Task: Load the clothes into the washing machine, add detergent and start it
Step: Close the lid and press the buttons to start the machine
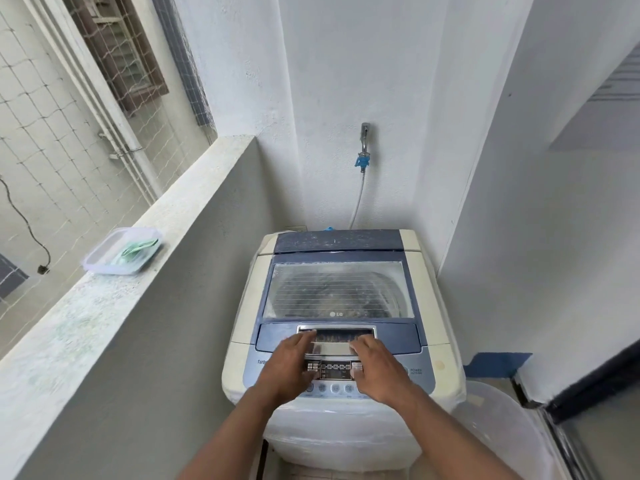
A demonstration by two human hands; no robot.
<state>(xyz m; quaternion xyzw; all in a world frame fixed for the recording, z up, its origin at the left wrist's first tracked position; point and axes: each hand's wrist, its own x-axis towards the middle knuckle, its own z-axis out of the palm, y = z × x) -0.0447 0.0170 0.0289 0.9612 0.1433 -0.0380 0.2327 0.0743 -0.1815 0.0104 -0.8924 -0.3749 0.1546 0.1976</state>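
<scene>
A white and blue top-loading washing machine [341, 244] stands in the corner with its lid [337, 289] down. Dark clothes show dimly through the clear lid window. My left hand [289, 365] lies over the left side of the control panel [334, 370], its fingers reaching to the silver lid handle [336, 332]. My right hand [375, 367] lies over the panel's right side, fingers extended to the same handle. Neither hand holds anything. A clear plastic box [123, 251] with green sachets inside sits on the ledge to the left.
A grey parapet ledge [104, 306] runs along the left with netting beyond it. A tap with a blue hose fitting [363, 157] is on the back wall. A translucent tub [498, 427] stands at the machine's right, and a door frame [568, 434] lies further right.
</scene>
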